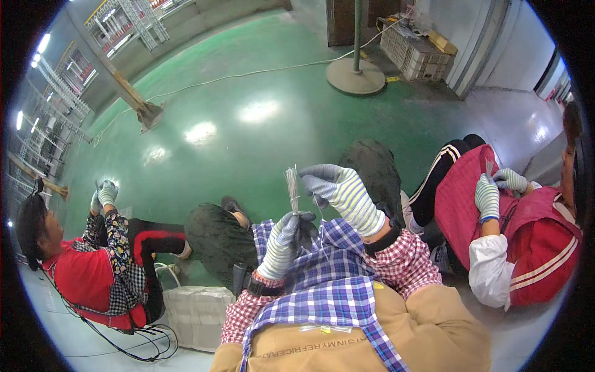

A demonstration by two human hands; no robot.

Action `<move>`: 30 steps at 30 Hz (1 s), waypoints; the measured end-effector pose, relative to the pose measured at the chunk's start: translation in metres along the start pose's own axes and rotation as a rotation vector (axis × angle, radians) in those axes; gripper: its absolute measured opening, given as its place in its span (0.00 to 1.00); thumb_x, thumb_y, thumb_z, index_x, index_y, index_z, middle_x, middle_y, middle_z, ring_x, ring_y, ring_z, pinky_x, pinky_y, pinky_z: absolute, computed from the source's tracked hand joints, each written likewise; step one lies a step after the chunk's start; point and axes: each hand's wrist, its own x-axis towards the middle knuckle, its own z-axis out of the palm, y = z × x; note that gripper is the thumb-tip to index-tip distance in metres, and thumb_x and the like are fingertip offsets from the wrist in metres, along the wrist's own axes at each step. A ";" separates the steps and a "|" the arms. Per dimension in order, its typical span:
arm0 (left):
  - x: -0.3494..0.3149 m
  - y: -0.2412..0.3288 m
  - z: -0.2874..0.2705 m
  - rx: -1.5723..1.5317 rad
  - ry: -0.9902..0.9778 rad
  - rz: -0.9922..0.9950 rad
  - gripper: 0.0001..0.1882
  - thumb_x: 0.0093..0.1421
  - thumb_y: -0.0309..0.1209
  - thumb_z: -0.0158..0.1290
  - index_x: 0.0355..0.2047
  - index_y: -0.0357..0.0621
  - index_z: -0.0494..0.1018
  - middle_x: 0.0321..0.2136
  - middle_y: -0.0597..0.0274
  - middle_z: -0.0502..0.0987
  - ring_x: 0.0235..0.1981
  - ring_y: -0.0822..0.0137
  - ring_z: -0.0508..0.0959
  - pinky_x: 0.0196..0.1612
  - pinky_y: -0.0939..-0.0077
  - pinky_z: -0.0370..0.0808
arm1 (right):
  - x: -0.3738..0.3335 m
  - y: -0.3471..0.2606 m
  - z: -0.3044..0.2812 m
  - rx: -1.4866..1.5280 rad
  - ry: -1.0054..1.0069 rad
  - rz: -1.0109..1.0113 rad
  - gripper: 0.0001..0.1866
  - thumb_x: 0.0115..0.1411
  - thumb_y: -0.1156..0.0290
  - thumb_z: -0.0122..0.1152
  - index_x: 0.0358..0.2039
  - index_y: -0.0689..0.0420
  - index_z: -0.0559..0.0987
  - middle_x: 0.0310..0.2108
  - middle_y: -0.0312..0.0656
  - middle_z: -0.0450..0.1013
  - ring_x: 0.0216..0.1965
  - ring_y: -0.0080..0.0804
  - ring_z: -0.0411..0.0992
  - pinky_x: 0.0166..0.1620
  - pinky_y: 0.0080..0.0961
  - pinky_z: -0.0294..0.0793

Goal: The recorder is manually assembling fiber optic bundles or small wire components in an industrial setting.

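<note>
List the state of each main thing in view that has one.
Strand bundle: upright, gripped low, tips loosely fanned
Left hand: gloved, closed around the bundle
Right hand: gloved, fingers bent, beside the bundle
Apron: worn, creased
Cord: uncoiled
Pole: upright
Tube light: lit
Crate: loaded on top

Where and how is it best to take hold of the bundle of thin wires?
Probably at the narrow stretch of the bundle of thin wires, just above the left grip, coming from the right, where the right grip is close beside it. The bundle stands nearly upright and is gathered there, while its upper ends spread out. Its lower part is hidden.
</note>
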 end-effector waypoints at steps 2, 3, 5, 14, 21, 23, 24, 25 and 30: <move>0.001 -0.003 0.001 0.004 0.027 0.038 0.21 0.62 0.45 0.46 0.43 0.39 0.72 0.25 0.62 0.77 0.21 0.76 0.71 0.23 0.86 0.66 | -0.001 -0.003 0.001 -0.003 -0.003 0.014 0.15 0.55 0.66 0.63 0.39 0.62 0.78 0.27 0.34 0.76 0.21 0.14 0.68 0.25 0.13 0.67; 0.003 -0.005 -0.001 0.068 0.018 0.040 0.20 0.62 0.44 0.47 0.43 0.38 0.72 0.26 0.62 0.77 0.23 0.76 0.72 0.26 0.85 0.68 | -0.001 -0.005 0.001 -0.007 -0.010 0.026 0.15 0.55 0.66 0.63 0.40 0.62 0.78 0.28 0.34 0.76 0.22 0.14 0.68 0.25 0.13 0.67; 0.004 -0.008 -0.003 0.131 0.008 0.041 0.19 0.62 0.42 0.48 0.44 0.38 0.72 0.28 0.62 0.77 0.24 0.76 0.73 0.29 0.84 0.69 | 0.000 -0.005 0.000 0.009 -0.009 0.024 0.15 0.54 0.66 0.64 0.38 0.62 0.78 0.28 0.35 0.76 0.22 0.15 0.68 0.26 0.14 0.68; 0.009 -0.008 -0.007 0.163 0.036 0.091 0.16 0.60 0.38 0.52 0.43 0.39 0.73 0.35 0.62 0.77 0.32 0.69 0.76 0.35 0.74 0.72 | 0.005 -0.003 -0.010 -0.054 0.045 -0.009 0.13 0.54 0.67 0.64 0.36 0.61 0.78 0.26 0.35 0.75 0.22 0.16 0.69 0.26 0.13 0.67; 0.009 -0.010 -0.007 0.152 0.120 0.089 0.14 0.61 0.36 0.51 0.43 0.40 0.73 0.33 0.63 0.76 0.32 0.72 0.75 0.34 0.77 0.72 | 0.008 0.001 -0.010 -0.173 0.130 -0.091 0.11 0.56 0.67 0.61 0.34 0.60 0.77 0.25 0.34 0.73 0.23 0.16 0.68 0.26 0.14 0.67; 0.008 -0.009 -0.007 0.149 0.143 0.073 0.14 0.62 0.35 0.50 0.43 0.39 0.72 0.30 0.63 0.76 0.29 0.75 0.74 0.35 0.81 0.71 | 0.010 0.003 -0.013 -0.190 0.154 -0.140 0.11 0.56 0.65 0.62 0.34 0.59 0.77 0.26 0.33 0.73 0.24 0.16 0.68 0.26 0.14 0.66; 0.007 -0.008 -0.008 0.149 0.135 0.074 0.14 0.62 0.36 0.50 0.43 0.39 0.72 0.30 0.63 0.76 0.30 0.75 0.74 0.35 0.81 0.71 | 0.011 0.002 -0.014 -0.211 0.178 -0.165 0.11 0.56 0.64 0.62 0.34 0.60 0.76 0.26 0.33 0.73 0.24 0.16 0.67 0.26 0.14 0.66; 0.006 -0.007 -0.008 0.149 0.127 0.074 0.14 0.62 0.36 0.50 0.43 0.39 0.72 0.30 0.63 0.76 0.30 0.75 0.74 0.35 0.81 0.71 | 0.011 0.001 -0.015 -0.232 0.203 -0.190 0.12 0.57 0.64 0.61 0.34 0.60 0.76 0.25 0.33 0.72 0.24 0.16 0.67 0.26 0.15 0.66; 0.001 0.000 -0.007 -0.044 0.045 0.043 0.18 0.61 0.42 0.50 0.42 0.40 0.72 0.26 0.61 0.76 0.20 0.76 0.70 0.23 0.84 0.67 | 0.007 0.004 -0.010 -0.159 0.186 -0.032 0.15 0.56 0.63 0.62 0.37 0.62 0.76 0.27 0.35 0.73 0.24 0.17 0.68 0.26 0.16 0.68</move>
